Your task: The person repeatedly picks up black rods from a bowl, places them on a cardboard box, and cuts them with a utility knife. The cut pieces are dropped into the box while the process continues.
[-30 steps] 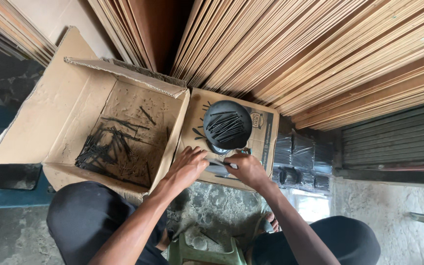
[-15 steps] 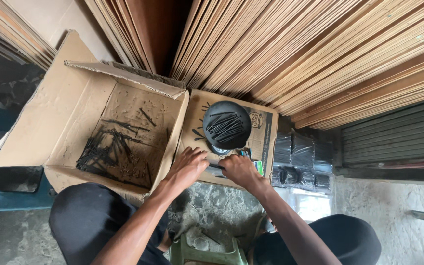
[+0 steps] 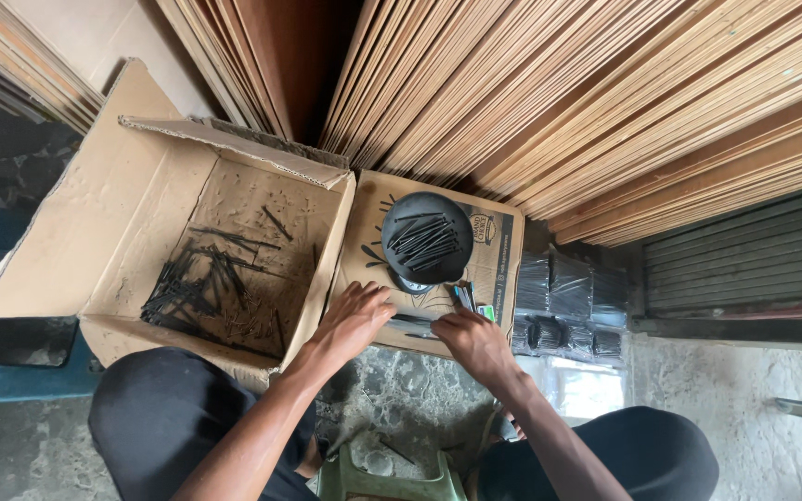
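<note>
Large open cardboard box (image 3: 95, 241) at left, flaps raised, loose black sticks (image 3: 206, 283) strewn across its floor. Flat cardboard sheet (image 3: 503, 255) just beside it, printed patch at far right corner, round black dish (image 3: 426, 237) of sticks on top. Left hand (image 3: 353, 320) spread, fingers down on sheet's near edge. Right hand (image 3: 475, 341) closed around small bundle of dark sticks (image 3: 464, 297). Wrapped black packs (image 3: 568, 301) stacked right of sheet. Leaning wood boards (image 3: 605, 102) close behind; little free floor.
</note>
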